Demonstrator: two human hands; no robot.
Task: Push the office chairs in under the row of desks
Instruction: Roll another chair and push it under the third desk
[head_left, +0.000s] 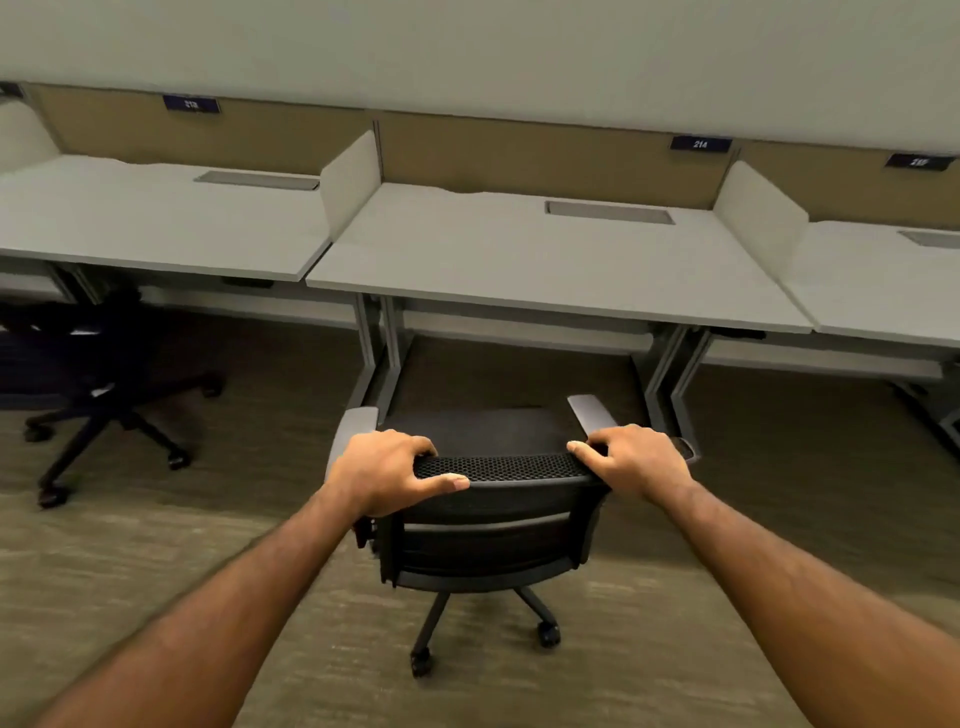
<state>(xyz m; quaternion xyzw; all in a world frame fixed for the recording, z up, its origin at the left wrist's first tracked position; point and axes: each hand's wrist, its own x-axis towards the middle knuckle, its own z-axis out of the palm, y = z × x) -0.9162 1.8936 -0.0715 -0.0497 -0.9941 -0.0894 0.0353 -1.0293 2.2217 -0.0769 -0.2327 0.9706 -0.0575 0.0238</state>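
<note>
Before the middle table (545, 270) stands a black office chair (488, 530) with a mesh back, grey armrests and castors on the carpet, its seat just short of the table edge. Both arms reach forward; the left hand (387, 470) and right hand (631, 460) have their fingers (441, 483) clamped over the backrest's top corners.

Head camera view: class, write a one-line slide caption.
Both hands, left and right, grip a black chair's backrest facing the middle desk.

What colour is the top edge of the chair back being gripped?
Black perforated mesh on the chair back, clearest in the head view.
</note>
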